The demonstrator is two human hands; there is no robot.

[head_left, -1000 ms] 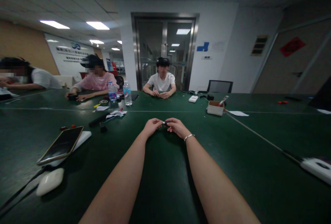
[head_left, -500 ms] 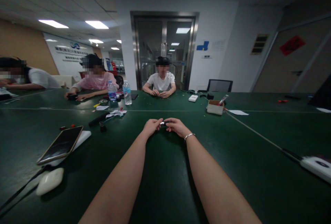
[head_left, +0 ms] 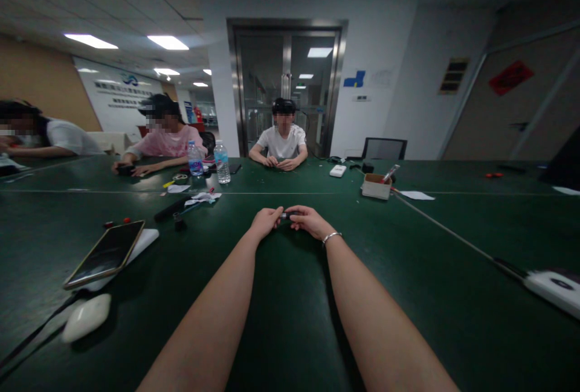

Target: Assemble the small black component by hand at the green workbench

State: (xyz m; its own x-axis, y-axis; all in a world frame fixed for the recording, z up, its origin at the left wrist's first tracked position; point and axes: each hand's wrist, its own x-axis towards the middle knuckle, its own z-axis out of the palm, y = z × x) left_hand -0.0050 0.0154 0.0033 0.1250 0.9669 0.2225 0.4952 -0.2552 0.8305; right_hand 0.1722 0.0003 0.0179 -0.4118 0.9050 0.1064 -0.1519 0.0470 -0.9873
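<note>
Your left hand (head_left: 266, 223) is pinching the silver end of a small dark object (head_left: 286, 215), and your right hand (head_left: 309, 223) is gripping its black end, with fingers curled closely around it. You are holding the object between both hands above the green table (head_left: 290, 295), in front of you. A phone (head_left: 107, 253) is resting on a white item (head_left: 144, 243) to your left, near a rounded white case (head_left: 87, 318). Across from you, a person in a white shirt (head_left: 283, 142) is sitting with hands together.
</note>
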